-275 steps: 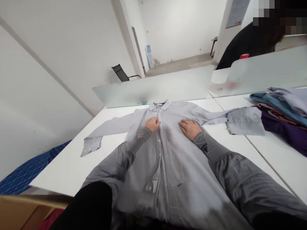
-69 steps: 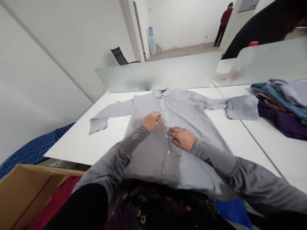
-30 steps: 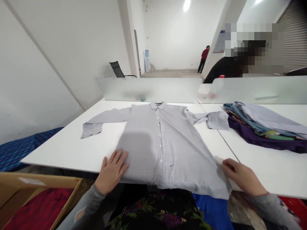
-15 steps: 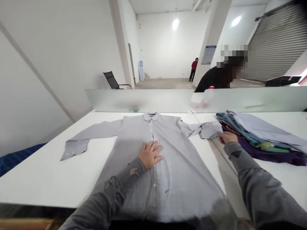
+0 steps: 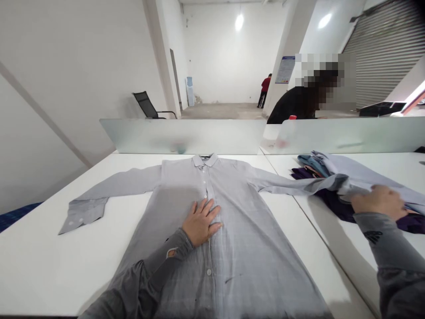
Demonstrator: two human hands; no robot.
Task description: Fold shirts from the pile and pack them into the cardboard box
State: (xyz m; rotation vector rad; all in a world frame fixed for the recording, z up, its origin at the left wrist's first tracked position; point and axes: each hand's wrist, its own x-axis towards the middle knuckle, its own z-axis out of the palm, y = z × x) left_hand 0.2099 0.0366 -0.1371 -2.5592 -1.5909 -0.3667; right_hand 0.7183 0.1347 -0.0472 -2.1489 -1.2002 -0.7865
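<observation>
A light grey button-up shirt (image 5: 239, 230) lies front up on the white table, its collar at the far side. My left hand (image 5: 200, 222) rests flat on the button placket with its fingers spread. Out to the right, my right hand (image 5: 378, 201), slightly blurred, is closed on the cuff end of the right-side sleeve (image 5: 282, 184), which is stretched out over a pile of folded clothes. The left-side sleeve (image 5: 122, 184) lies out across the table, its buttoned cuff (image 5: 84, 215) bent toward me.
The pile of folded clothes (image 5: 361, 170), with grey, blue and purple cloth, sits on the right of the white table (image 5: 43, 266). A low frosted divider (image 5: 206, 135) runs along the far edge. Behind it are a person in black (image 5: 292, 104), a distant person in red (image 5: 264, 91) and a black chair (image 5: 146, 104).
My right hand has moved right with the cuff, drawing the sleeve from bunched to straighter, over the clothes pile. My left hand stays on the placket. The view has shifted slightly.
</observation>
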